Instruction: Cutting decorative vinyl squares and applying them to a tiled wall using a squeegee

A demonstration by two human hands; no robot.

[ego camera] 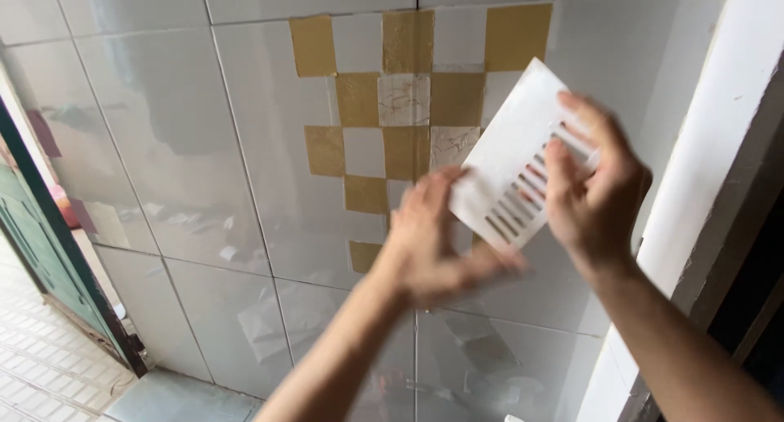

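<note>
A white rectangular plastic plate with a row of slots is held up in front of a glossy tiled wall. My right hand grips its right edge, fingers over the slots. My left hand is blurred and touches the plate's lower left corner with its fingertips. Behind the plate the wall carries a checker patch of gold and white small tiles.
A white door or window frame runs down the right side, with a dark gap beyond it. At the left stands a green door frame above a pale tiled floor.
</note>
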